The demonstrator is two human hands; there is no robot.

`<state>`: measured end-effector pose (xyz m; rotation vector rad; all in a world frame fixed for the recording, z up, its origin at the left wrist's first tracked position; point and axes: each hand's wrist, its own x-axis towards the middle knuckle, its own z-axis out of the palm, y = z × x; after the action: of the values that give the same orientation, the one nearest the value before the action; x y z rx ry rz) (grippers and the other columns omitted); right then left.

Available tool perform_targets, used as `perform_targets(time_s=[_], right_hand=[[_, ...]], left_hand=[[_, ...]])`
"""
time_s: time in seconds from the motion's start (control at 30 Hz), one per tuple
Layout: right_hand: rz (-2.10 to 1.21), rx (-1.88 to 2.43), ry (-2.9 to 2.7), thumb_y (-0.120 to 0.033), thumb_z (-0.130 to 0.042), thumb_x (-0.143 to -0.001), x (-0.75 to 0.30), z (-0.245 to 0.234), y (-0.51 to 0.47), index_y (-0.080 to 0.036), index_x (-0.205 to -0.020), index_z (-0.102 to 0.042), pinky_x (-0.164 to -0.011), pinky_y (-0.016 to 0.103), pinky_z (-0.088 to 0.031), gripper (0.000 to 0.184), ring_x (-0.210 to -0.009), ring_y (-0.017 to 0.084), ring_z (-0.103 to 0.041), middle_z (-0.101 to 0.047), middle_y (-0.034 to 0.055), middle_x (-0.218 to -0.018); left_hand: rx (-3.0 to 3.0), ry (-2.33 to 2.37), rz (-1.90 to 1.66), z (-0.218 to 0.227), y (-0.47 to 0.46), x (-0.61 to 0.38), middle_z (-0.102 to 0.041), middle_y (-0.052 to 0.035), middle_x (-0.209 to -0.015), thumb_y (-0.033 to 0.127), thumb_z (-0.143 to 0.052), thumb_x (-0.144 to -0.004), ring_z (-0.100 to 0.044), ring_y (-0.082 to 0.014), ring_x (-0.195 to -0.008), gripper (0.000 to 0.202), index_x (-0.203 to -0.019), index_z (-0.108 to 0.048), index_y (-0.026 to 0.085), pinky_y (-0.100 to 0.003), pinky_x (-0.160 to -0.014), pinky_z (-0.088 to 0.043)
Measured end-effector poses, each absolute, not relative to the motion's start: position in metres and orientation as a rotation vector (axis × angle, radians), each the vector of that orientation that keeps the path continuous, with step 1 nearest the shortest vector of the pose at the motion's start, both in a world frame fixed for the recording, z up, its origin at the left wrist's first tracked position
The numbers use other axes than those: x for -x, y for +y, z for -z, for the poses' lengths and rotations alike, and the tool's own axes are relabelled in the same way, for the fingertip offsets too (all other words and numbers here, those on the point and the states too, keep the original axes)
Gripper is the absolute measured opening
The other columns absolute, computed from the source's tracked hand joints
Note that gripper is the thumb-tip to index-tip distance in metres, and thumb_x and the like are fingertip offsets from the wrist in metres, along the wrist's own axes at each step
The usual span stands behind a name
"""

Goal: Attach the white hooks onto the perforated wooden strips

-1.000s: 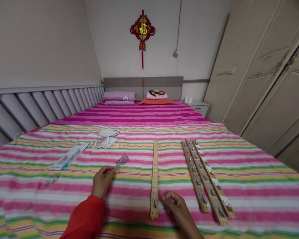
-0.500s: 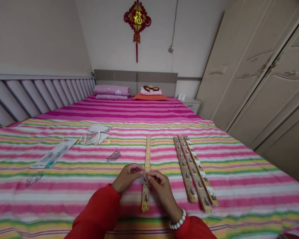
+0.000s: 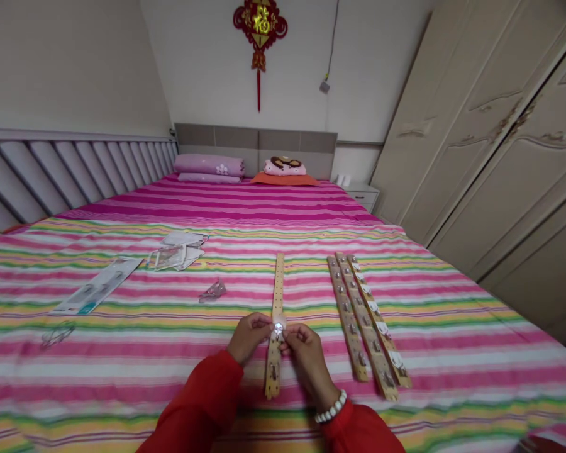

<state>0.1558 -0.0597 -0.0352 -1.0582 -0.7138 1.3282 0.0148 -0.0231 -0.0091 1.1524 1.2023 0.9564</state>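
A long wooden strip with rows of holes (image 3: pixel 277 286) lies lengthwise on the striped bedspread (image 3: pixel 122 340). My left hand (image 3: pixel 248 335) and my right hand (image 3: pixel 304 346) meet over the strip's near half. Both pinch one small shiny hook piece (image 3: pixel 278 328) between their fingertips, just above the wood. A metal hook sits on the strip's near end. To the right lie three more wooden strips (image 3: pixel 365 321) fitted with hooks and white pads.
A small clear wrapper (image 3: pixel 212 291) lies left of the strip. Further left are opened packets (image 3: pixel 178 251), a long card package (image 3: pixel 97 291) and another wrapper (image 3: pixel 56 333). Pillows (image 3: pixel 210 167) rest at the headboard. Wardrobe doors (image 3: pixel 500 138) line the right side.
My left hand came in from the wrapper on the left and my right hand rose from the strip's near end. Both now meet over the strip on the small hook piece.
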Motion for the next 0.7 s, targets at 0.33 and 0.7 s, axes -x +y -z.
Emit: perform_targets(time_s=[0.33, 0.7], right_hand=[[-1.306, 1.178, -0.770, -0.033, -0.073, -0.057, -0.153, 0.036, -0.058, -0.016, -0.060, -0.061, -0.041, 0.021, -0.038, 0.021, -0.038, 0.010, -0.049, -0.056, -0.0040, -0.042], [-1.296, 1.194, -0.791, -0.032, -0.071, -0.056, -0.151, 0.039, -0.057, -0.017, -0.057, -0.058, -0.039, 0.022, -0.035, 0.020, -0.036, 0.009, -0.046, -0.054, -0.0048, -0.040]], left_hand=[[-1.221, 1.280, -1.021, 0.021, -0.026, -0.016, -0.064, -0.0006, -0.059, 0.033, -0.072, -0.050, -0.056, -0.0132, -0.057, 0.025, -0.064, -0.063, 0.015, -0.026, -0.057, -0.044], [-1.229, 1.298, -1.031, 0.039, -0.023, -0.016, -0.063, -0.0006, -0.060, 0.035, -0.068, -0.054, -0.058, -0.0144, -0.057, 0.024, -0.066, -0.061, 0.015, -0.027, -0.056, -0.045]])
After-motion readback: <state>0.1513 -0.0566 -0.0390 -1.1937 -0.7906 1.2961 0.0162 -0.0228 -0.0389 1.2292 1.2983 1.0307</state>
